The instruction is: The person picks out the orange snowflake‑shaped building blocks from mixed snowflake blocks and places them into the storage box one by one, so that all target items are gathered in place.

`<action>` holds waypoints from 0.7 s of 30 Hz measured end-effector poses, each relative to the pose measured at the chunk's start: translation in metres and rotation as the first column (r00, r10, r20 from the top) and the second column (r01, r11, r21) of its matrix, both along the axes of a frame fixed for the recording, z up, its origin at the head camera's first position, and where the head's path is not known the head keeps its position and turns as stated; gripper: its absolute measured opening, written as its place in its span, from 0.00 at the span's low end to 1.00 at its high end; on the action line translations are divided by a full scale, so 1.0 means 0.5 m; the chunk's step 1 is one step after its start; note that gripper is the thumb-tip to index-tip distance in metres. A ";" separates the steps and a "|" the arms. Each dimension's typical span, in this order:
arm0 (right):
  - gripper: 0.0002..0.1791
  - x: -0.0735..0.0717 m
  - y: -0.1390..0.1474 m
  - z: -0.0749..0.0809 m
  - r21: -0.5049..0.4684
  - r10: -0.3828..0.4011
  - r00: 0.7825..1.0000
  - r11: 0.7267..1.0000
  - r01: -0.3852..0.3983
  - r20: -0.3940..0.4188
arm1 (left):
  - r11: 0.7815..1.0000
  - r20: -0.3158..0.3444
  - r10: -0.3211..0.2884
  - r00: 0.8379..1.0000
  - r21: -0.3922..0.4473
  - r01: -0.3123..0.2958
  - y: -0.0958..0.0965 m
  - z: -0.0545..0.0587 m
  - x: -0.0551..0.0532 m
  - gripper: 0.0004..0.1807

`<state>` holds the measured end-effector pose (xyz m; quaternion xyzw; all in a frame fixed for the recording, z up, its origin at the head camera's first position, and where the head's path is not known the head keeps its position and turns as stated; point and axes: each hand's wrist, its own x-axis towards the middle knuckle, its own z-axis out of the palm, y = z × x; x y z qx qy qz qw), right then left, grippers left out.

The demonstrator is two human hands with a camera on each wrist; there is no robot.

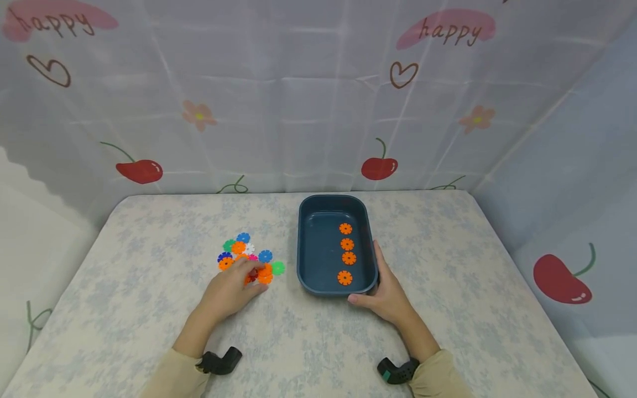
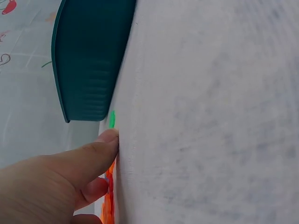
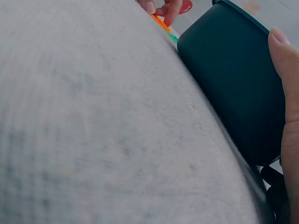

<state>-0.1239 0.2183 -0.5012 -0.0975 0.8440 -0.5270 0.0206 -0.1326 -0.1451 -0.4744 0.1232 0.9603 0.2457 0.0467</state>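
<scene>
Several orange flower-shaped plastic discs [image 1: 346, 244] lie in a row down the right half of a dark blue-green tray [image 1: 309, 249]. My right hand [image 1: 390, 296] grips that tray at its near right corner, thumb [image 3: 279, 36] on the rim and fingers along the side. To the left, a loose pile of coloured flower discs [image 1: 239, 247] rests on the table, in orange, blue, green, white, pink and red. Over its near edge is my left hand [image 1: 230, 287], thumb and forefinger spread around orange discs [image 1: 265, 275]. The left wrist view shows the thumb [image 2: 110, 136] at the table surface.
A patterned cloth covers the table [image 1: 308, 354]. Behind it hangs a pale curtain [image 1: 298, 110] printed with cherries and hearts, and another cloth wall [image 1: 562, 221] stands at the right. Each wrist carries a black device [image 1: 221, 362].
</scene>
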 end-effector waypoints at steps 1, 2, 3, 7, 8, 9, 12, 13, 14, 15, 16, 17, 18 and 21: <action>0.75 0.000 0.001 0.000 0.001 0.001 1.000 1.000 -0.001 0.000 | 1.000 0.010 0.003 1.000 0.011 -0.003 0.002 0.001 -0.001 0.22; 0.74 0.001 0.002 0.001 0.001 0.002 1.000 1.000 -0.002 0.002 | 1.000 0.021 0.005 1.000 0.020 -0.005 0.003 0.001 -0.001 0.20; 0.75 0.001 0.003 0.002 0.003 0.002 1.000 1.000 -0.002 0.004 | 1.000 0.033 0.007 0.999 0.029 -0.008 0.004 0.002 -0.001 0.18; 0.75 0.001 0.003 0.002 0.000 0.007 1.000 1.000 -0.007 0.007 | 0.999 0.063 0.024 0.998 0.031 -0.026 0.004 0.001 -0.002 0.20; 0.75 0.001 0.003 0.002 0.000 0.006 1.000 1.000 -0.006 0.007 | 0.999 0.064 0.028 0.998 0.026 -0.030 0.003 0.001 -0.003 0.22; 0.75 0.001 0.003 0.002 -0.002 0.004 1.000 1.000 -0.004 0.007 | 0.999 0.063 0.033 0.997 0.020 -0.034 0.002 0.000 -0.004 0.23; 0.75 0.001 0.002 0.002 -0.004 -0.001 1.000 1.000 0.001 0.009 | 0.999 0.062 0.045 0.997 0.010 -0.046 0.002 0.000 -0.007 0.26; 0.75 0.001 0.002 0.002 -0.003 -0.002 1.000 1.000 0.002 0.009 | 0.999 0.061 0.048 0.997 0.009 -0.048 0.002 0.000 -0.007 0.27; 0.75 0.001 0.002 0.001 -0.003 -0.003 1.000 1.000 0.003 0.009 | 0.999 0.058 0.051 0.997 0.007 -0.051 0.002 0.000 -0.008 0.27; 0.75 0.001 0.002 0.001 -0.003 -0.003 1.000 1.000 0.003 0.010 | 0.999 0.054 0.054 0.997 0.003 -0.054 0.002 0.000 -0.008 0.28; 0.75 0.000 0.002 0.000 -0.002 -0.004 1.000 1.000 0.004 0.010 | 0.998 0.051 0.058 0.997 0.001 -0.058 0.003 0.001 -0.008 0.28; 0.75 0.000 0.002 0.000 -0.001 -0.004 1.000 1.000 0.004 0.011 | 0.998 0.045 0.063 0.997 -0.003 -0.063 0.003 0.001 -0.008 0.28; 0.75 0.000 0.002 0.000 0.000 -0.005 1.000 1.000 0.005 0.011 | 0.998 0.039 0.068 0.997 -0.009 -0.068 0.003 0.002 -0.008 0.28; 0.75 0.000 0.002 -0.001 0.002 -0.005 1.000 1.000 0.005 0.008 | 0.996 0.028 0.088 0.996 -0.026 -0.087 0.004 0.002 -0.008 0.27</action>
